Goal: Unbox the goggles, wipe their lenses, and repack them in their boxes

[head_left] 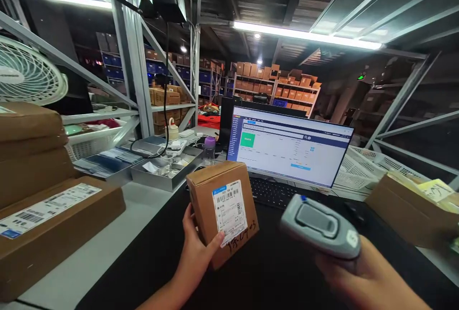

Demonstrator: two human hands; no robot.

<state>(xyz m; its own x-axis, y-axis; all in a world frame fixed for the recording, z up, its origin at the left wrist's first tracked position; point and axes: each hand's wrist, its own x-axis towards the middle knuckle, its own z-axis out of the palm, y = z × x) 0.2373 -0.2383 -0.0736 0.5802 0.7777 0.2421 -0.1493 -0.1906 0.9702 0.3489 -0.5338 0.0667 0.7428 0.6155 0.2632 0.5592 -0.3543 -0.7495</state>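
At lower centre of the frame, the left hand (pixel 198 249) has its fingers (pixel 214 243) clamped on a small cardboard box (pixel 222 207): the thumb presses the front face by the lower edge, while the rest wrap round the back, out of sight. The box is matte brown, squarish, tilted and held just above the table (pixel 107 252). It faces the camera with a white shipping label (pixel 230 212) printed with barcodes, and dark handwriting sits under the label. At lower right, the right hand (pixel 364 279) is closed around the grip of a scanner (pixel 319 226), a rounded grey plastic shell with a darker oval panel on top. It is blurred and sits just right of the box without touching it. Beneath both lies a smooth black mat (pixel 272 272). Beyond it are a dark keyboard (pixel 268 191) and a thin, lit monitor (pixel 290 145). A shallow metal tray (pixel 161 176) and a purple-capped bottle (pixel 209 150) stand left of centre. Flat brown cartons (pixel 43 224) are stacked at far left under a white wire-guard fan (pixel 25 73).
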